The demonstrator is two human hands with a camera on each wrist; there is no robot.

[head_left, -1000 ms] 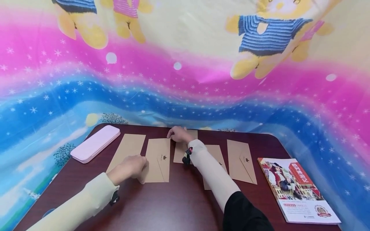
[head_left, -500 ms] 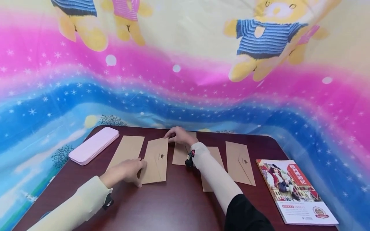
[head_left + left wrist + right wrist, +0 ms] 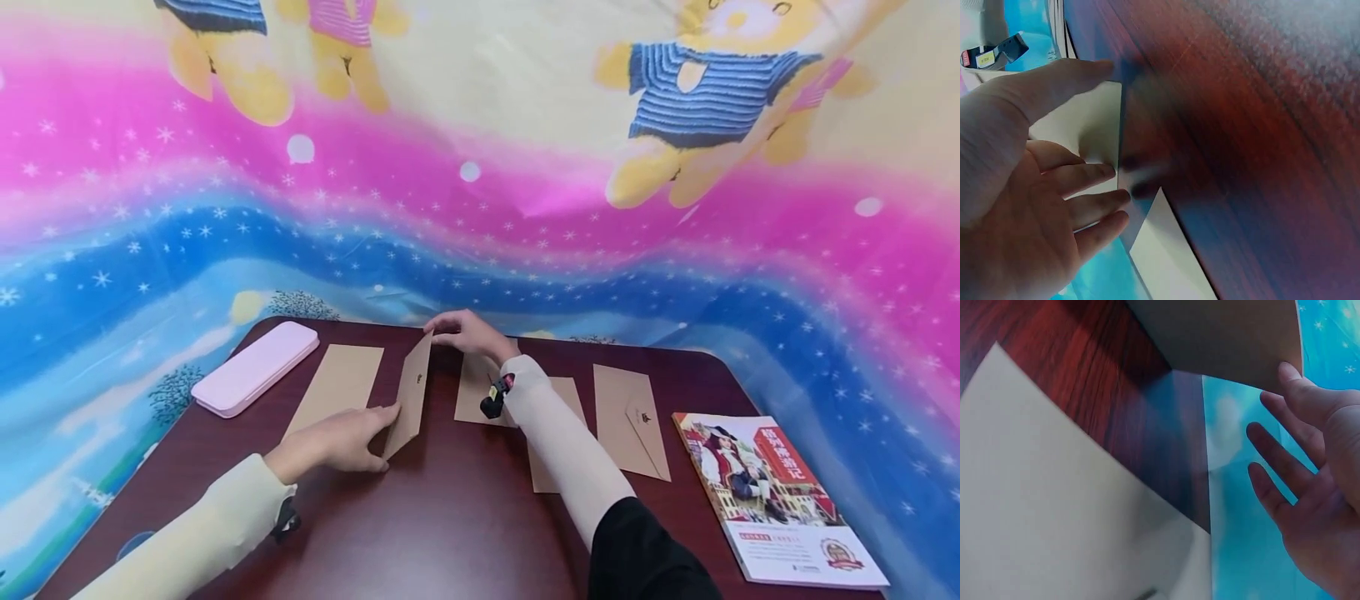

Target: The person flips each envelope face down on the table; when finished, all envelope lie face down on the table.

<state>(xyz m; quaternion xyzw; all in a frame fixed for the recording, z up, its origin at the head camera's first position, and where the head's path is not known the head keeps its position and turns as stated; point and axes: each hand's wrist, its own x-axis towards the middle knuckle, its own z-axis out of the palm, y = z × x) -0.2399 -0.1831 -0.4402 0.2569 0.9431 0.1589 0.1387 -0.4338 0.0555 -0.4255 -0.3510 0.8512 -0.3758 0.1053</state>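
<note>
A brown paper envelope (image 3: 411, 396) with a small crown print stands tilted over the dark table, its right long edge raised. My right hand (image 3: 471, 337) pinches its far corner; in the right wrist view the thumb (image 3: 1291, 374) presses its plain side, with the other fingers spread. My left hand (image 3: 341, 440) is at the envelope's near left edge, thumb and fingers apart and fairly straight. In the left wrist view, those fingers (image 3: 1094, 178) lie in front of the pale envelope (image 3: 1079, 119); whether they touch it is hard to tell.
One plain envelope (image 3: 341, 383) lies to the left, partly behind my left hand. Several others, such as the rightmost envelope (image 3: 626, 417), lie right of the raised one. A pink case (image 3: 255, 367) sits far left, a book (image 3: 776, 496) far right. A patterned cloth (image 3: 480, 250) hangs behind.
The envelope has gone from nearly flat to steeply tilted, its right edge lifted by my right hand. My left hand has shifted slightly right, its thumb and fingers more visibly spread.
</note>
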